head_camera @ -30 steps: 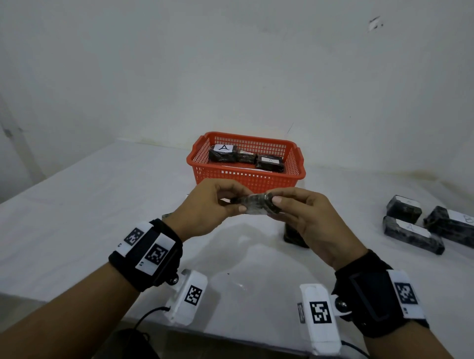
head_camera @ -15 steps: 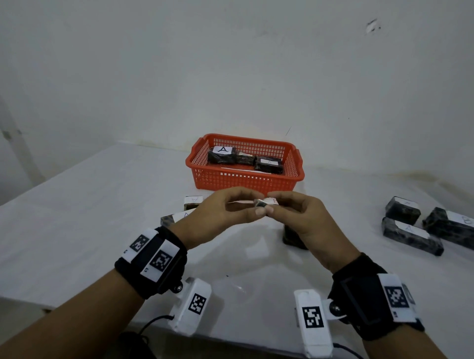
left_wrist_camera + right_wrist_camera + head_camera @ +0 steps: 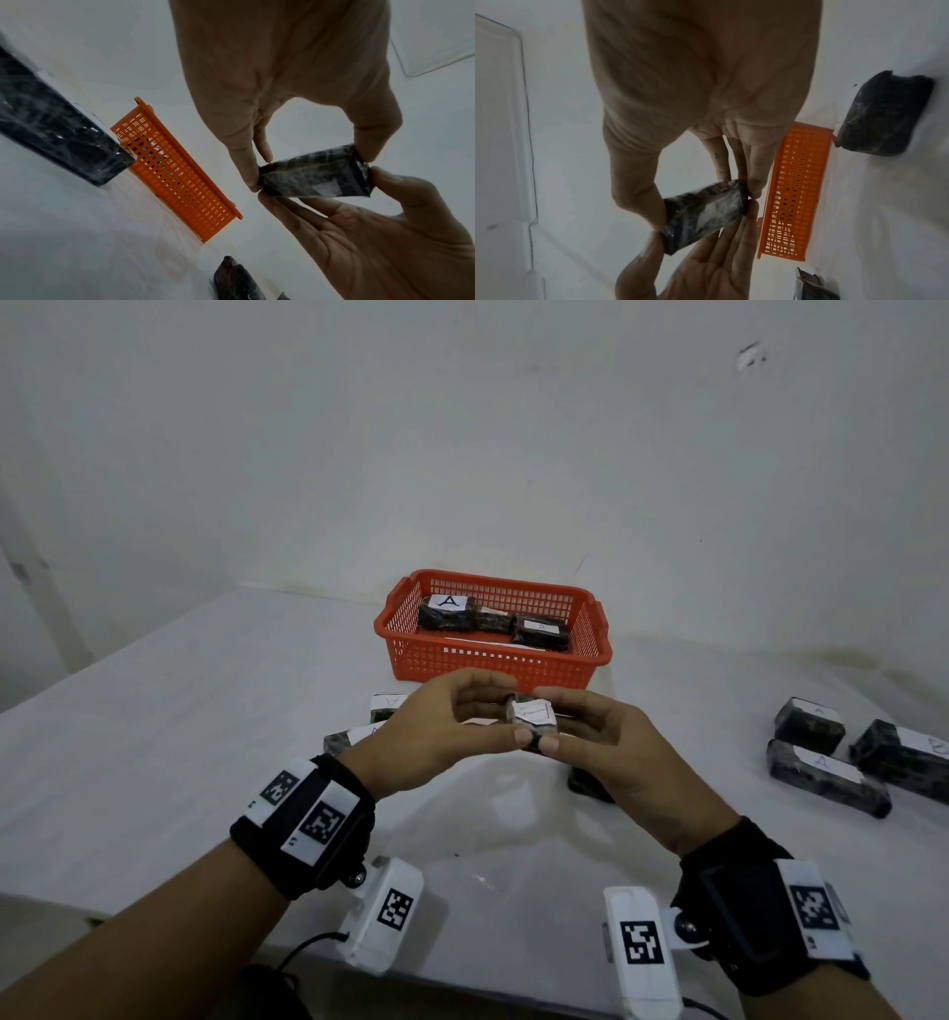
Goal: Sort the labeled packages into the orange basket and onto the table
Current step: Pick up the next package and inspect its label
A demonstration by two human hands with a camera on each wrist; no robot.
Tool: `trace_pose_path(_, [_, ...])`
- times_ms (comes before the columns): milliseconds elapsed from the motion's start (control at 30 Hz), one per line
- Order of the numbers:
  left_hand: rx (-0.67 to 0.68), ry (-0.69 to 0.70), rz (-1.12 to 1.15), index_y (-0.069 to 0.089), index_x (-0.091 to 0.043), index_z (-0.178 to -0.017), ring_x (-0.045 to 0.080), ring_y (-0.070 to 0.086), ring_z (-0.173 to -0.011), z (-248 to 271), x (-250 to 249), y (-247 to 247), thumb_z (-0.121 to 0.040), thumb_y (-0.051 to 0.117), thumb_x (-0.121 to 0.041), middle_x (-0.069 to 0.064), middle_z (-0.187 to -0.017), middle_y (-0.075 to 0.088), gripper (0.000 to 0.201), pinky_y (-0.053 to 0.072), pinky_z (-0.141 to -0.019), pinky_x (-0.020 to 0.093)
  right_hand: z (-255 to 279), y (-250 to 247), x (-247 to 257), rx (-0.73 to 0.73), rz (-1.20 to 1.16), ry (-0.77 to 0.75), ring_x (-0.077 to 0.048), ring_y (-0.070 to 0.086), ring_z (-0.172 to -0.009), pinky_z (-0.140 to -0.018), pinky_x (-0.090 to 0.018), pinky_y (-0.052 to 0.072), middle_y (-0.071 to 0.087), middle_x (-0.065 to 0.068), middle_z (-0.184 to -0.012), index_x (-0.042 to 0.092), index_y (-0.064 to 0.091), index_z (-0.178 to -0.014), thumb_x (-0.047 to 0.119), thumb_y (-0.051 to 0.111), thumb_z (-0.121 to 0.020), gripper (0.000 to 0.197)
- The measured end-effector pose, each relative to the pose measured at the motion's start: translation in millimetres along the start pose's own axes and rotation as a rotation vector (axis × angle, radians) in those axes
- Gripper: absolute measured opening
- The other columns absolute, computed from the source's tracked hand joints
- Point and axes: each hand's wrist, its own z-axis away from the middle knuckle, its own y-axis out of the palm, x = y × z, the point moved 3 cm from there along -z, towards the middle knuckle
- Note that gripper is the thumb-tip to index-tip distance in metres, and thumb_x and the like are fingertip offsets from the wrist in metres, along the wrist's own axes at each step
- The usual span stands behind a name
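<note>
Both hands, raised together above the table [image 3: 154, 711] in front of the orange basket [image 3: 493, 660]: left hand [image 3: 441, 737] and right hand [image 3: 606, 747] each pinch one end of a single small dark wrapped package [image 3: 534, 724], thumbs below, fingertips above.

Held package: label face turned up toward the head camera; a mark shows on the white label, but the letter cannot be read.

Orange basket: holds at least two dark packages, one labelled A [image 3: 445, 613], a second with a fainter label [image 3: 542, 631].

Table, right side: three labelled packages [image 3: 827, 775] grouped well apart from the basket. Table, centre: two more packages [image 3: 354, 739] partly hidden behind the left hand, another [image 3: 588, 785] below the right hand.

Step in hand, as judged: inspection of the label, before placement. Next move calls for reading the letter, then handing the package to one hand and carrying it either into the basket or to the group on the table.

Views compared: head view alone shows the label face and the basket contents. Left wrist view shows the underside of the package [image 3: 316, 174], wrapped in crinkled film, and the fingers of both hands meeting at its corners. Right wrist view shows the same package [image 3: 703, 215] from the opposite end, basket wall [image 3: 795, 192] just behind.
</note>
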Motion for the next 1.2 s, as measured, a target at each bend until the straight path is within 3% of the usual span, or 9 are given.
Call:
trace_pose_path(267, [-0.009,0.019,0.041,0.059,-0.022,-0.131,0.011,0.068,-0.122,3.1,0.4,0.4,-0.066,0.095,-0.026,-0.005,-0.129,0.071,0.074,0.056,-0.104,0.037,1.6,1.0,2.5,-0.037,-0.023,-0.016,-0.019,0.073,-0.117,-0.094,-0.032,0.061,0.076,0.001,-0.125,0.019,0.066,-0.133,0.024,0.082,-0.075,0.060])
trace_pose_path(433, [0.070,0.045,0.058,0.051,-0.020,-0.141,0.009,0.060,-0.131,3.5,-2.8,7.4,-0.072,0.090,0.002,-0.006,-0.138,0.064,0.082,0.054,-0.107,0.035,-6.4,5.7,2.5,-0.141,-0.170,0.135,-0.030,0.080,-0.097,-0.076,-0.038,0.065,0.081,-0.008,-0.110,0.014,0.066,-0.131,0.018,0.069,-0.097,0.034])
trace_pose_path(533, [0.095,0.039,0.071,0.045,-0.023,-0.149,0.003,0.059,-0.131,3.4,-7.5,11.2,-0.073,0.091,-0.011,-0.011,-0.140,0.062,0.089,0.056,-0.103,0.030,-6.9,4.1,1.9,-0.189,-0.097,0.125,-0.028,0.081,-0.090,-0.069,-0.035,0.065,0.082,-0.007,-0.102,0.011,0.069,-0.124,0.009,0.071,-0.096,0.028])
trace_pose_path(633, [-0.096,0.079,-0.054,0.059,-0.024,-0.140,0.001,0.068,-0.115,1.7,-11.5,10.8,-0.081,0.083,-0.036,-0.013,-0.126,0.072,0.065,0.059,-0.095,0.026,-5.9,3.2,0.7,-0.210,-0.005,0.065,-0.024,0.081,-0.087,-0.063,-0.032,0.064,0.082,-0.003,-0.101,0.017,0.068,-0.120,0.011,0.079,-0.090,0.033])
trace_pose_path(733, [-0.262,0.156,-0.067,0.075,-0.019,-0.117,0.008,0.075,-0.099,-0.7,-6.8,9.4,-0.088,0.079,-0.006,-0.007,-0.107,0.079,0.033,0.063,-0.089,0.028,-5.8,6.0,-2.0,-0.202,0.023,0.055,-0.023,0.080,-0.093,-0.073,-0.036,0.066,0.082,-0.004,-0.103,0.017,0.069,-0.117,0.015,0.082,-0.087,0.032])
trace_pose_path(900, [-0.240,0.257,0.045,0.076,-0.018,-0.102,0.012,0.077,-0.097,1.9,-7.5,13.5,-0.086,0.073,0.012,-0.006,-0.098,0.081,0.034,0.060,-0.079,0.021,-5.9,8.2,-2.3,-0.141,-0.032,0.155,-0.024,0.074,-0.112,-0.101,-0.039,0.056,0.078,0.002,-0.118,0.023,0.071,-0.121,0.056,0.067,-0.087,0.048])
trace_pose_path(967, [-0.221,0.286,0.064,0.076,-0.017,-0.101,0.013,0.077,-0.096,3.9,-10.4,15.9,-0.085,0.073,0.014,-0.005,-0.097,0.080,0.035,0.060,-0.080,0.021,-6.5,10.8,-0.3,-0.110,-0.046,0.196,-0.026,0.074,-0.113,-0.105,-0.040,0.055,0.079,-0.001,-0.116,0.018,0.072,-0.123,0.051,0.063,-0.095,0.045])
trace_pose_path(1067, [-0.201,0.313,0.061,0.075,-0.018,-0.107,0.017,0.076,-0.104,5.1,-12.1,15.1,-0.087,0.076,0.006,0.000,-0.106,0.079,0.031,0.061,-0.089,0.032,-7.1,11.2,2.7,-0.094,-0.065,0.175,-0.026,0.076,-0.109,-0.105,-0.041,0.056,0.081,-0.007,-0.111,0.014,0.074,-0.121,0.038,0.058,-0.103,0.034])
trace_pose_path(1200, [-0.093,0.166,-0.019,0.073,-0.025,-0.122,0.013,0.069,-0.116,3.8,-9.4,15.4,-0.092,0.069,-0.050,-0.005,-0.120,0.075,0.039,0.055,-0.104,0.041,-5.4,6.9,7.7,-0.086,-0.041,0.099,-0.022,0.076,-0.110,-0.104,-0.038,0.057,0.080,-0.007,-0.112,0.009,0.077,-0.117,0.042,0.068,-0.090,0.043])
